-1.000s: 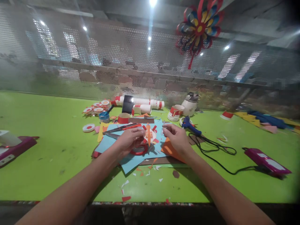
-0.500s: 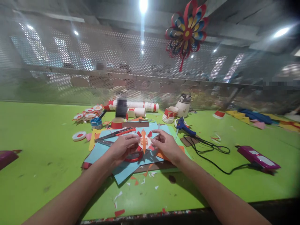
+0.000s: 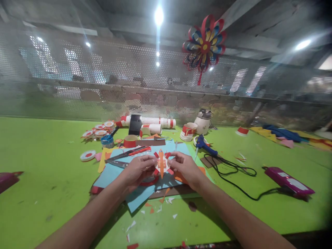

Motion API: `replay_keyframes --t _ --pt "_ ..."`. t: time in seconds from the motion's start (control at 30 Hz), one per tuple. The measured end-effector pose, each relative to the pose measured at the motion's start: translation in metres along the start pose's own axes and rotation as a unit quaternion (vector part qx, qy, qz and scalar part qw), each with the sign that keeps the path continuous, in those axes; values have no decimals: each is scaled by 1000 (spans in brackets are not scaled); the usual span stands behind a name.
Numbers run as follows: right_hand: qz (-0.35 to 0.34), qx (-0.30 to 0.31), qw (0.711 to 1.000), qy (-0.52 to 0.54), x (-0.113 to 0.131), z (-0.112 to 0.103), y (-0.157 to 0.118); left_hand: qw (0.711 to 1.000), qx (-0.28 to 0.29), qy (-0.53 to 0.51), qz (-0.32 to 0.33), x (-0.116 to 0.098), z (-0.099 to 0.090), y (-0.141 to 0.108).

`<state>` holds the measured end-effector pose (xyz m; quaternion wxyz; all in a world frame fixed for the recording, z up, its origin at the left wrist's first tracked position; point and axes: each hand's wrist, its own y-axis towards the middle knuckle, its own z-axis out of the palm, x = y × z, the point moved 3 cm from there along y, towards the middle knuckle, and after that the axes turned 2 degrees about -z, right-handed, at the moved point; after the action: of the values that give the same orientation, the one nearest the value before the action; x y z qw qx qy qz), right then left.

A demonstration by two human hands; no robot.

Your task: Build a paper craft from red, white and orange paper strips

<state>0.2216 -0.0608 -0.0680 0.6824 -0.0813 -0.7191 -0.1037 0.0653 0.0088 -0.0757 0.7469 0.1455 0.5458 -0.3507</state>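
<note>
A small paper turtle (image 3: 162, 164), with a white round body, an orange strip down its middle and red limbs, is held up between my two hands. My left hand (image 3: 140, 169) pinches its left edge, while my right hand (image 3: 185, 167) grips the right edge with thumb and forefinger. Beneath lie light blue paper sheets (image 3: 111, 180). Red-handled scissors (image 3: 138, 151) rest on the paper just beyond my left hand. A red ring, perhaps a tape roll (image 3: 150, 181), is partly hidden under the turtle and my left hand.
Right of the papers are a blue glue gun (image 3: 203, 145) and its black cord, plugged into a purple power strip (image 3: 287, 181). Paper discs (image 3: 100, 129), a blue jar (image 3: 107, 141), white tubes (image 3: 155, 121) and a jug (image 3: 203, 121) stand behind. Paper scraps (image 3: 150, 207) litter the green table (image 3: 64, 190).
The whole scene sits slightly lower in view, as the camera has tilted up a little. My right forefinger now lies closer against the turtle; both hands still hold it.
</note>
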Motion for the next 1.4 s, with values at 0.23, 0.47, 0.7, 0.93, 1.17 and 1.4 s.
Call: replay_keyframes --t 0.23,0.47,0.7,0.93,1.17,1.4 --pt "13 25 999 -20 6 5 -4 1000 -3 2 10 0 1 0" --pt "17 25 999 -41 1 2 -4 1000 -5 -8 16 1 3 -1" --pt "60 52 993 83 -11 1 1 999 -4 -37 23 1 4 -1" --pt "80 62 975 195 -2 1 -2 998 13 -58 19 -7 7 -7" --pt "89 40 972 213 12 0 -7 989 116 -87 21 -12 10 -13" --pt "85 68 965 237 13 3 -10 979 172 -111 -14 -10 16 -18"
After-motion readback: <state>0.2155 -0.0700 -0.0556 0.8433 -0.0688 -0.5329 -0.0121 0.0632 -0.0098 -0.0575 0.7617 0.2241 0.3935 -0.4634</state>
